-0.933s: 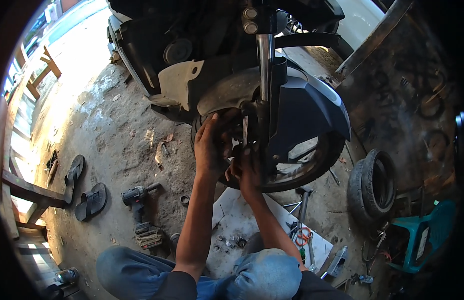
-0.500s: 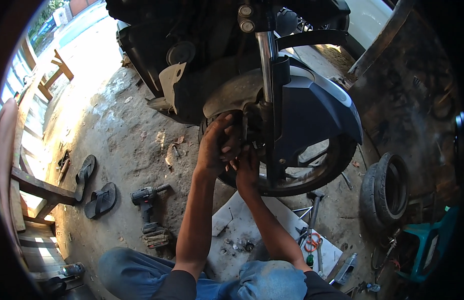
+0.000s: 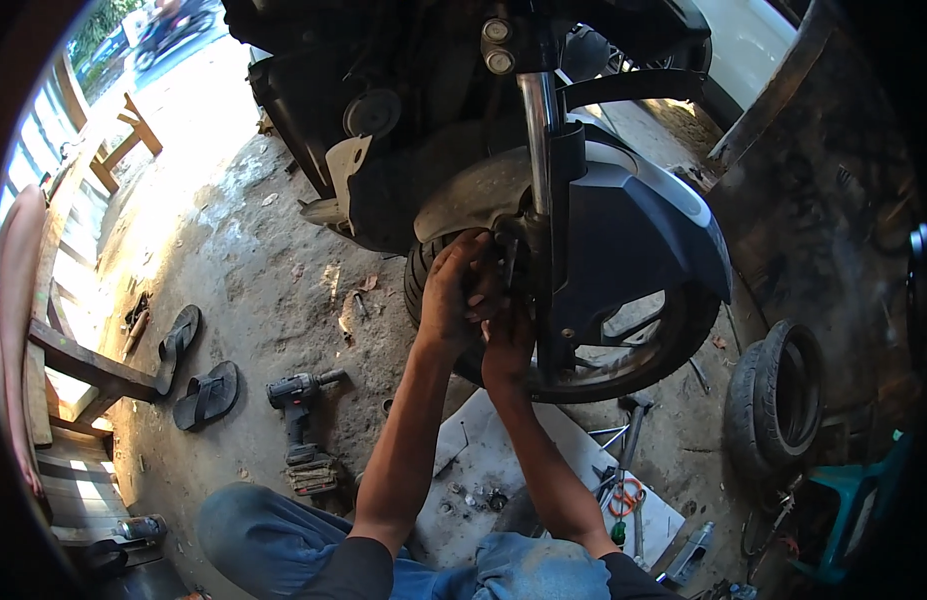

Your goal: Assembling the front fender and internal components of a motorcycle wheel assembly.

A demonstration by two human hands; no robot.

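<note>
A motorcycle's front wheel stands before me, its black tire [image 3: 683, 345] beneath a dark blue and silver front fender [image 3: 638, 225]. Its chrome fork tube [image 3: 538, 130] runs down beside both hands. My left hand [image 3: 451, 298] is closed, fingers curled against the dark brake caliper [image 3: 511, 258] at the fork leg. Just below and to the right, my right hand [image 3: 508, 350] is closed too, its fingertips tucked up under the caliper. Whatever those fingertips pinch is hidden in shadow.
Below my arms lies a white board [image 3: 463, 445] with small metal parts, orange-handled scissors [image 3: 626, 497] and a hammer [image 3: 633, 420]. A cordless impact wrench [image 3: 301, 415] and sandals [image 3: 205, 396] are left. Loose tires [image 3: 788, 390] and a green stool [image 3: 848, 500] stand right; a wooden bench [image 3: 93, 370] lines the left.
The view has shifted slightly, so the motorcycle sits a little lower and further right. Both hands stay at the caliper, the right one turned more inward. A motorbike now shows on the far road.
</note>
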